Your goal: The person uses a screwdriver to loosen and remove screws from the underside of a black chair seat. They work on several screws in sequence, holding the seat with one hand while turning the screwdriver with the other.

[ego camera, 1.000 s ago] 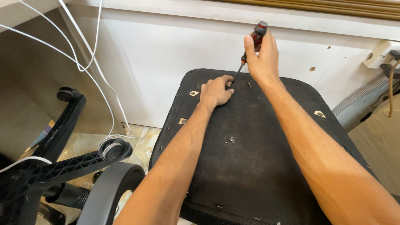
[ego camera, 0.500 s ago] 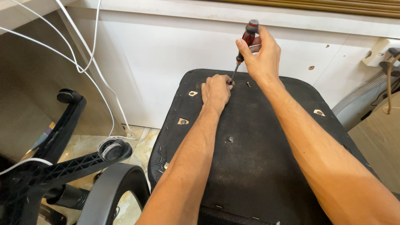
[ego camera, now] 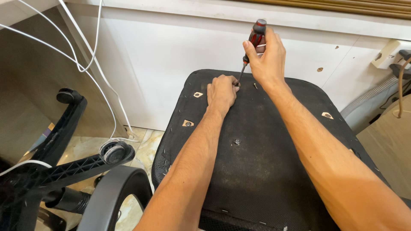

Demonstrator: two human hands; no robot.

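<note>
An upturned black chair seat (ego camera: 265, 171) fills the middle of the view, its fabric underside facing up. My right hand (ego camera: 266, 57) grips the red and black handle of a screwdriver (ego camera: 254, 39), held nearly upright with its tip down on the seat's far part. My left hand (ego camera: 221, 92) rests on the seat with its fingers curled around the tip, where a small screw is mostly hidden. One screw (ego camera: 236, 141) sits in the seat's middle. Bare mounting holes (ego camera: 187, 123) show at the left and another hole (ego camera: 327, 115) at the right.
A black chair base with a caster (ego camera: 112, 152) lies at the lower left, beside a curved black armrest (ego camera: 109, 196). White cables (ego camera: 81, 64) hang along the white wall panel (ego camera: 171, 55). A grey corrugated hose (ego camera: 370, 98) and a wall socket (ego camera: 387, 53) are at the right.
My right hand has raised the screwdriver from a slant to nearly upright. My left hand has stayed at the tip.
</note>
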